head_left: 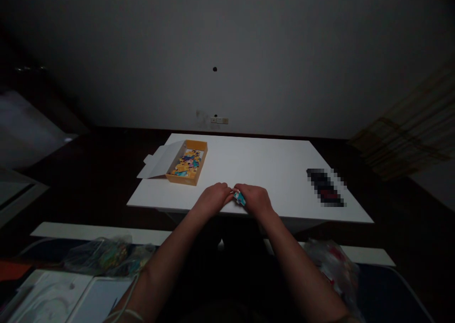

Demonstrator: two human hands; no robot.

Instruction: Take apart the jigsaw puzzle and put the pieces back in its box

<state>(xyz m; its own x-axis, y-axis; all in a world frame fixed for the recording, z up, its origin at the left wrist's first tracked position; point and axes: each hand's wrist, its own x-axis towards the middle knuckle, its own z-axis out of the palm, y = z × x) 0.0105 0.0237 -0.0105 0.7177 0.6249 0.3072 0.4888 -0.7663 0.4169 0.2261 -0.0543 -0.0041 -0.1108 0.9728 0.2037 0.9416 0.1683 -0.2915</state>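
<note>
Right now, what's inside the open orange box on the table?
Colourful puzzle pieces fill the orange box; its floor beneath them is covered and cannot be seen.
</note>
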